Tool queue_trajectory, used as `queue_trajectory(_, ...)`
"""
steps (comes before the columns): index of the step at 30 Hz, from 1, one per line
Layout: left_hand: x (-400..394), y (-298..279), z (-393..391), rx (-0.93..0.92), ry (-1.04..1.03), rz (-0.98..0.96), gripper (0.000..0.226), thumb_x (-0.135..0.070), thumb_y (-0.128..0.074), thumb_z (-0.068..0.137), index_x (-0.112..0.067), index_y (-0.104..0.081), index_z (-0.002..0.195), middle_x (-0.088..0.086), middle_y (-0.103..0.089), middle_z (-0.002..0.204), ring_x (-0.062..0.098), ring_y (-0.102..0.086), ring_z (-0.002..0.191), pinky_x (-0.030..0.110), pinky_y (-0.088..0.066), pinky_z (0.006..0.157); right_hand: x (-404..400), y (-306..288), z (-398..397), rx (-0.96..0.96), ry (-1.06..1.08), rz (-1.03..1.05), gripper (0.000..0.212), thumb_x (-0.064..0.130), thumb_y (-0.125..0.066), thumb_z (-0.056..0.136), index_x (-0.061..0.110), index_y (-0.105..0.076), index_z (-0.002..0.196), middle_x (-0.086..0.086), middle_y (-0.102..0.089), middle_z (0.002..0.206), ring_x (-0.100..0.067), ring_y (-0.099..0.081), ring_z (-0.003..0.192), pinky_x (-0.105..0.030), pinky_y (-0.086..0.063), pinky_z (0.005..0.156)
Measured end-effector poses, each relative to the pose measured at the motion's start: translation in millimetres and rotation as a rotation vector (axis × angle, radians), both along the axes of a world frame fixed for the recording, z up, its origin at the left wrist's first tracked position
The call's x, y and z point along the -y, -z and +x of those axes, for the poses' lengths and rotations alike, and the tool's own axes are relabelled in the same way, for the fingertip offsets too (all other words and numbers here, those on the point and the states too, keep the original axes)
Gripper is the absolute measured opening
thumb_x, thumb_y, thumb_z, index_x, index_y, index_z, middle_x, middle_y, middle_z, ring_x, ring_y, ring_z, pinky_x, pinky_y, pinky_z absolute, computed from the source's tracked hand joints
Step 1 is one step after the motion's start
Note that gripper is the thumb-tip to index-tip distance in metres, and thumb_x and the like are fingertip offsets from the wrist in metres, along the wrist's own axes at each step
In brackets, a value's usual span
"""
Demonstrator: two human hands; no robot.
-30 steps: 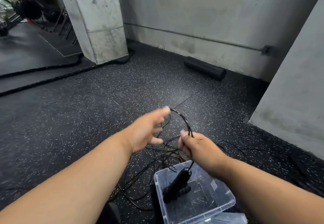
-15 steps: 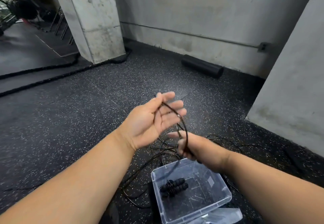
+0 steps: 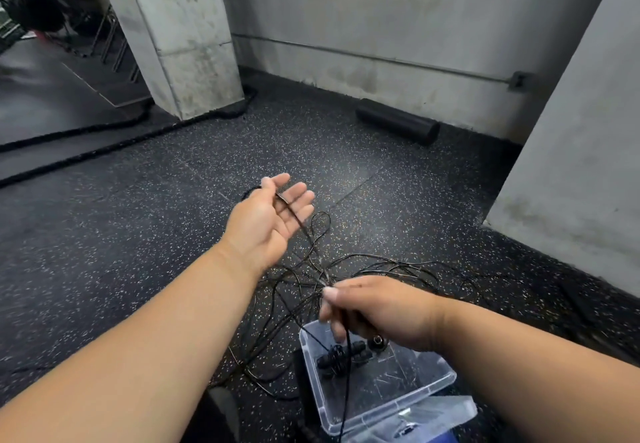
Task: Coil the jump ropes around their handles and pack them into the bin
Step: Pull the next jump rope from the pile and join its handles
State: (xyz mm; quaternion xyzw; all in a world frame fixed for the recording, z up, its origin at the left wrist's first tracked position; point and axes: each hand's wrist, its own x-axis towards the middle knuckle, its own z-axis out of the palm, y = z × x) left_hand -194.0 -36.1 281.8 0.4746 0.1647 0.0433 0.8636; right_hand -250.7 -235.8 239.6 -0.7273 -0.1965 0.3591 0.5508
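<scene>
My left hand is held out palm up with straight fingers, and a thin black jump rope cord lies across its palm. My right hand hovers over the clear plastic bin and pinches the same cord, which hangs down from its fingers. A black handle seems tucked under that hand. A coiled jump rope with black handles lies inside the bin. Several loose cords are tangled on the floor beyond the bin.
The floor is black speckled rubber. A black foam roller lies by the far wall. A concrete pillar stands at the back left with thick battle ropes running past it. A grey wall closes the right side. The bin's lid lies at its near edge.
My left hand has opened palm up and moved up and away, drawing the cord out. My right hand has come down closer to the bin. The coiled rope now rests in the bin.
</scene>
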Motion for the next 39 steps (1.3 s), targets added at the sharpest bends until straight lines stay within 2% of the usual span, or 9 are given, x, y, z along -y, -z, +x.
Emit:
queue_trajectory(3,-6,8,0,-0.084,0.027,0.298,0.040,-0.047,-0.036,0.113,-0.022,-0.066,0.120,0.007,-0.077,0.107,0.023,-0.075,0.101,0.039,-0.061,0.086,0,-5,0,0.168,0.101,-0.075,0.042,0.043,-0.040,0.109,0.018,-0.061,0.084,0.002,-0.059,0.071,-0.012,-0.045,0.061,-0.029,-0.039,0.062)
queue_trajectory(5,-7,18,-7,-0.110,0.115,0.463,0.051,-0.062,-0.040,0.107,-0.021,-0.068,0.119,0.004,-0.076,0.106,0.019,-0.071,0.094,0.036,-0.059,0.082,3,-11,9,0.069,0.278,0.089,0.041,0.043,-0.038,0.110,0.016,-0.059,0.086,0.002,-0.056,0.069,-0.012,-0.044,0.061,-0.032,-0.038,0.063)
queue_trajectory(8,4,33,-23,-0.062,0.463,0.676,0.067,-0.074,-0.038,0.100,-0.017,-0.069,0.115,0.002,-0.076,0.102,0.015,-0.069,0.086,0.033,-0.056,0.076,11,-23,23,-0.071,0.439,0.360,0.040,0.040,-0.039,0.110,0.015,-0.058,0.086,-0.001,-0.057,0.070,-0.014,-0.041,0.060,-0.033,-0.034,0.063)
queue_trajectory(10,20,48,-33,-0.122,0.785,0.881,0.075,-0.087,-0.042,0.088,-0.026,-0.070,0.121,-0.004,-0.077,0.112,0.011,-0.075,0.087,0.040,-0.058,0.090,16,-28,31,-0.084,0.504,0.471,0.040,0.041,-0.039,0.110,0.016,-0.058,0.085,-0.002,-0.057,0.070,-0.013,-0.041,0.059,-0.031,-0.034,0.060)
queue_trajectory(14,32,73,-52,-0.002,1.144,1.202,0.026,-0.057,-0.052,0.105,-0.045,-0.070,0.119,-0.013,-0.077,0.114,0.016,-0.073,0.108,0.047,-0.055,0.104,22,-33,36,-0.038,0.555,0.515,0.037,0.039,-0.038,0.111,0.014,-0.059,0.093,-0.008,-0.063,0.077,-0.013,-0.042,0.057,-0.030,-0.034,0.058)
queue_trajectory(23,4,13,-42,-0.055,0.827,0.977,0.032,-0.030,-0.044,0.113,-0.012,-0.070,0.110,0.007,-0.077,0.084,0.016,-0.066,0.070,0.030,-0.060,0.068,28,-18,26,-0.010,0.386,0.172,0.033,0.044,-0.057,0.101,0.021,-0.067,0.122,0.000,-0.062,0.103,-0.006,-0.042,0.064,-0.025,-0.035,0.060)
queue_trajectory(26,8,6,-42,-0.030,0.781,0.938,0.036,-0.033,-0.041,0.114,-0.009,-0.069,0.111,0.006,-0.072,0.075,0.014,-0.061,0.059,0.022,-0.053,0.053,16,-1,11,-0.022,0.254,0.076,0.028,0.035,-0.067,0.097,0.023,-0.067,0.122,0.013,-0.063,0.079,-0.005,-0.041,0.062,-0.023,-0.034,0.056)
queue_trajectory(30,12,11,-43,-0.017,0.755,0.881,0.038,-0.036,-0.042,0.114,-0.011,-0.070,0.109,0.002,-0.071,0.073,0.014,-0.061,0.060,0.023,-0.052,0.054,-1,16,1,-0.086,0.203,0.116,0.024,0.038,-0.072,0.090,0.022,-0.069,0.108,0.007,-0.052,0.082,-0.008,-0.040,0.063,-0.030,-0.028,0.059)
queue_trajectory(39,8,4,-31,0.054,0.377,0.406,0.035,-0.038,-0.042,0.113,-0.015,-0.068,0.117,0.003,-0.074,0.082,0.010,-0.064,0.067,0.020,-0.059,0.059,-7,4,-4,-0.017,0.139,0.096,0.030,0.028,-0.048,0.109,0.008,-0.068,0.100,0.007,-0.072,0.077,-0.011,-0.045,0.059,-0.024,-0.036,0.055)
